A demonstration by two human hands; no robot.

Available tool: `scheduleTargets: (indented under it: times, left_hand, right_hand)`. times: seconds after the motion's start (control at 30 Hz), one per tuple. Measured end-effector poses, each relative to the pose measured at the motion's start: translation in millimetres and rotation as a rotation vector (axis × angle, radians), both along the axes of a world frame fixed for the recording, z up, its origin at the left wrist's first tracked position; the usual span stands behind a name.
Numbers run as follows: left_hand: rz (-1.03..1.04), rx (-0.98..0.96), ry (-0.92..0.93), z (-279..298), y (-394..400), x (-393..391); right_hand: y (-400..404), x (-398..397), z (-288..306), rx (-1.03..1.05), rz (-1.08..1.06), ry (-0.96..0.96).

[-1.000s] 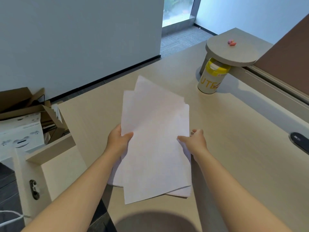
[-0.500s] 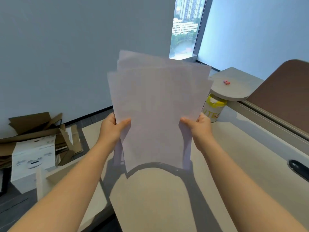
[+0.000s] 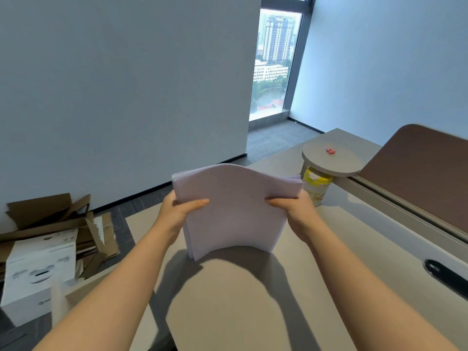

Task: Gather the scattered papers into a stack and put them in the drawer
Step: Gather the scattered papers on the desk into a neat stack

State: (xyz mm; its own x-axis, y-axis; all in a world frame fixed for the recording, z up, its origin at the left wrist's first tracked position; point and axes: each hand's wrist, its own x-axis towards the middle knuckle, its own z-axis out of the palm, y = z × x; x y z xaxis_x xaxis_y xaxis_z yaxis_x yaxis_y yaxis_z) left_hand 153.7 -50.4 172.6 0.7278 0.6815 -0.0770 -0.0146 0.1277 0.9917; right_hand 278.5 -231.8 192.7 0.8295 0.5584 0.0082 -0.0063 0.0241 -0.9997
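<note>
From the head camera, both hands are gripping 1 stack of white papers (image 3: 233, 211), which is standing upright with its bottom edge resting on the beige surface (image 3: 342, 249) and its top edge bowing away from the camera. The left hand (image 3: 177, 211) is clamping the stack's left edge, its fingers (image 3: 196, 204) closed across the front sheet. The right hand (image 3: 293, 210) is clamping the stack's right edge in the same way, thumb lying on the front sheet. Just right of the papers, and behind the right hand, a yellow-lidded canister (image 3: 316, 184) is standing under a round grey shelf (image 3: 331, 158), on which 2 small pink objects (image 3: 330, 150) are lying. Further right of the papers, a dark oval grommet (image 3: 445, 274) is sitting in the surface. Left of the papers, beyond the surface's edge, flattened cardboard (image 3: 50, 216) and a white box (image 3: 38, 272) are lying on the floor.
</note>
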Motion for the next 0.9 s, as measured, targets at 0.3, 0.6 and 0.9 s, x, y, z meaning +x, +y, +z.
scheduleTargets:
  times: [0.3, 0.6, 0.9]
  left_hand:
    - [-0.012, -0.026, 0.032, -15.3, 5.8, 4.1]
    - [0.098, 0.134, 0.155, -14.4, 0.2, 21.4]
    - [-0.120, 1.043, 0.430, 42.8, -3.0, 16.2]
  right_hand:
    - [-1.3, 9.1, -12.3, -0.024, -0.046, 0.038]
    - [14.0, 11.7, -12.1, -0.199, -0.309, -0.086]
    - [25.1, -6.8, 34.7, -0.615, 0.065, -0.708]
